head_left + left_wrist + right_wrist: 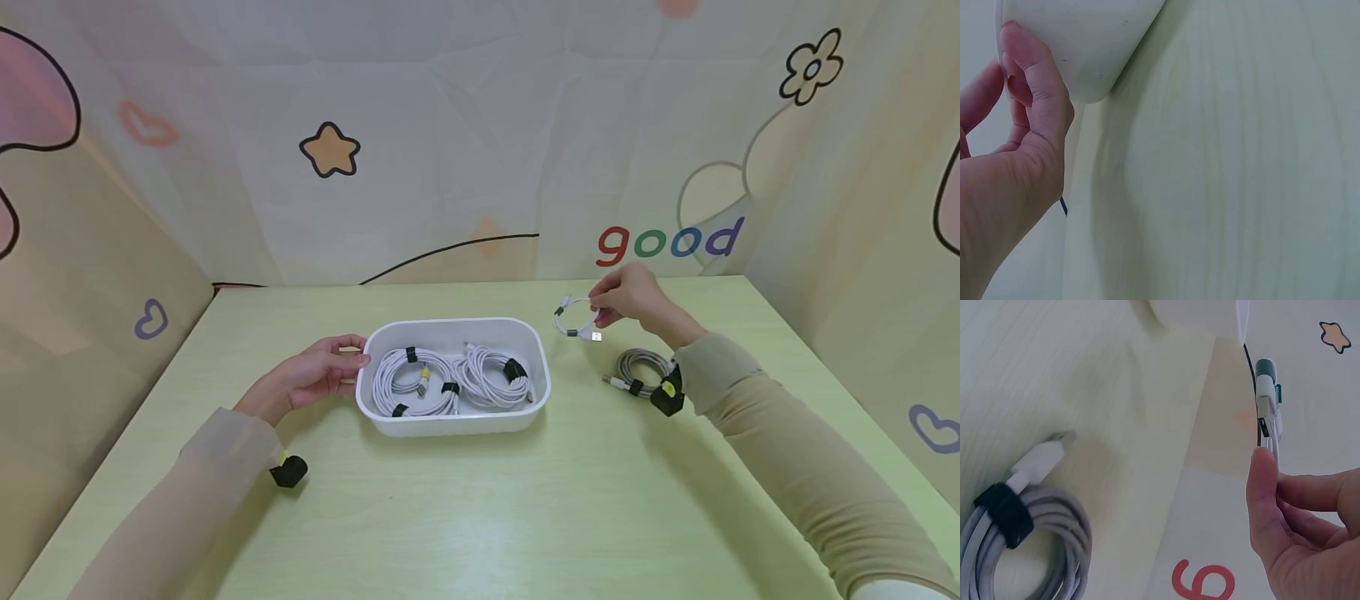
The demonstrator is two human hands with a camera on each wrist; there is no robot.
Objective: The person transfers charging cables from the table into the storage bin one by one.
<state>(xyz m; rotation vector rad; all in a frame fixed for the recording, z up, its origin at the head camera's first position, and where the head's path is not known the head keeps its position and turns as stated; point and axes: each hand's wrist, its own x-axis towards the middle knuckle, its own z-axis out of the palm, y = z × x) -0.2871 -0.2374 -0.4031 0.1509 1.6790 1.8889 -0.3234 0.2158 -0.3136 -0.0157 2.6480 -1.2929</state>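
My left hand (322,371) grips the left end of a white plastic box (457,425), thumb at the rim; in the left wrist view its fingers lie against the outer wall (1094,50). Inside the box are two coiled white cables: a left coil (384,385) with black straps and a right coil (480,390) with a black strap. Above the table, right of the box, my right hand (633,296) pinches a small looped white USB cable (585,334) between thumb and fingers. The right wrist view shows this cable (1266,390) edge-on, its plugs pointing away from the fingertips.
A grey coiled USB cable (637,356) with a black strap lies on the table (450,508) below my right wrist. Black wrist devices (288,472) are worn on both arms. Printed cloth (450,142) stands behind the table and along its sides.
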